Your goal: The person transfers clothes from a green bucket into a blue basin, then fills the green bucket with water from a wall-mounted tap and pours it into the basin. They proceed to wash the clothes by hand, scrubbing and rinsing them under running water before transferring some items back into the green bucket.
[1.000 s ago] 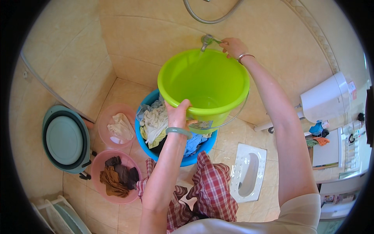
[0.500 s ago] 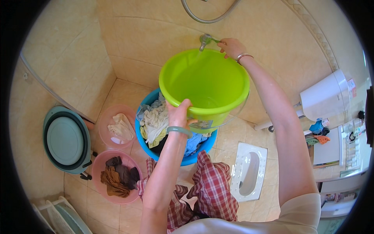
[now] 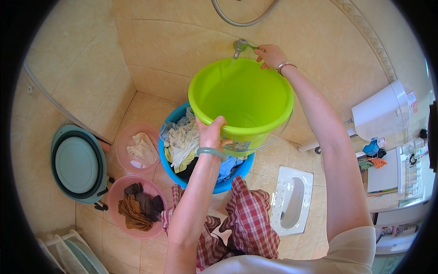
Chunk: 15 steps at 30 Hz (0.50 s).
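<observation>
My left hand (image 3: 211, 132) grips the near rim of a lime-green bucket (image 3: 214, 91), thumb over the edge and fingers underneath. The bucket is held under a wall tap (image 3: 238, 47), and a thin stream of water runs into it. A wire handle (image 3: 285, 128) hangs down its right side. At the tap's green lever (image 3: 251, 46), my right hand (image 3: 271, 56) has its fingers closed on the end. Below the bucket stands a blue basin (image 3: 163, 153) heaped with white, yellow, black and blue clothes (image 3: 182, 141), partly hidden by the bucket and my left arm.
Two pink basins stand at the left, one with a pale cloth (image 3: 142, 148), the other with brown and dark garments (image 3: 137, 214). A folded grey-green tub (image 3: 76, 164) leans by the wall. A squat toilet (image 3: 292, 201) lies at the right. A shower hose (image 3: 246, 23) hangs above.
The bucket has shifted slightly to the right along with my left hand. My right hand stays on the tap's lever.
</observation>
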Motion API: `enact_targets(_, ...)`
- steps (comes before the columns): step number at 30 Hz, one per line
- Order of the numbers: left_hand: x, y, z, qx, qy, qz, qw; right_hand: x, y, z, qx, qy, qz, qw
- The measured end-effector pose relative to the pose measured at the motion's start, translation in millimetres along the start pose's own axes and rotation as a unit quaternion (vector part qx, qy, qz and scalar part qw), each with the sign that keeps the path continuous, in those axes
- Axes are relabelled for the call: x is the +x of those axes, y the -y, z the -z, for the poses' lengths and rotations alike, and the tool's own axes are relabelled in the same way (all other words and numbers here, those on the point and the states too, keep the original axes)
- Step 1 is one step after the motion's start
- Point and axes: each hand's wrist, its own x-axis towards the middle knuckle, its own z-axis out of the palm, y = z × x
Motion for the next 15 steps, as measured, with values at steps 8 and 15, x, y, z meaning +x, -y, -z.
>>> enact_targets(8,2.5,2.5,0.6,0.018,-0.008,-0.011,1.0,1.6,-1.5,-3.0,0.047,0.006,-0.015,0.999)
enact_targets(15,5.8,5.3,2.0,0.017,-0.006,-0.006,1.0,0.3,-0.5,-4.6,0.056,0.01,-0.012,0.998)
